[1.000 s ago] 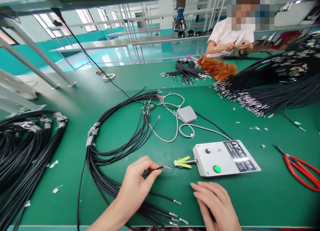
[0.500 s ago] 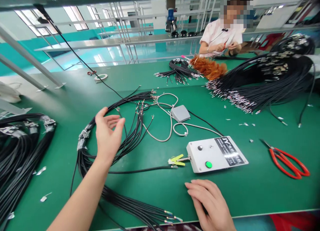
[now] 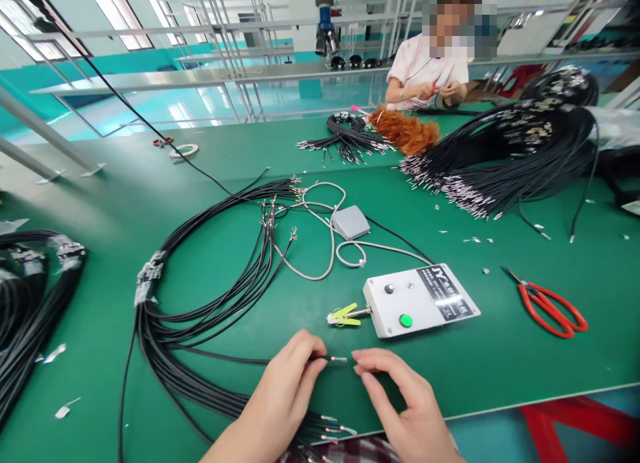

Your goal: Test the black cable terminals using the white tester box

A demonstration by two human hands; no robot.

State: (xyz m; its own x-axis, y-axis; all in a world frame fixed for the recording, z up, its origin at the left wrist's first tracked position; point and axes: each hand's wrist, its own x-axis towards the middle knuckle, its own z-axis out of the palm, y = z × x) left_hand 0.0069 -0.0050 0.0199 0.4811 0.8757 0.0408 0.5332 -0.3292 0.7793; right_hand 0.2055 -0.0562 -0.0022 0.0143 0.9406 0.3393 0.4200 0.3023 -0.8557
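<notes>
Since half a second ago, the left hand (image 3: pixel 287 389) has come back from the coiled cables to the near edge of the green desk (image 3: pixel 500 369), and its grip now pinches a thin black cable (image 3: pixel 225 358) just behind the bare tip. Beside it, the right hand (image 3: pixel 400 403) rests on the desk with fingers loosely curled, grasping nothing, its fingertips near the cable tip. Left of the hands lies a big bundle of black cables (image 3: pixel 200 303). Just beyond them sits a grey box with a green button (image 3: pixel 420 307), yellow clips (image 3: pixel 344 314) at its left end. Red scissors (image 3: pixel 550 308) lie to the right
</notes>
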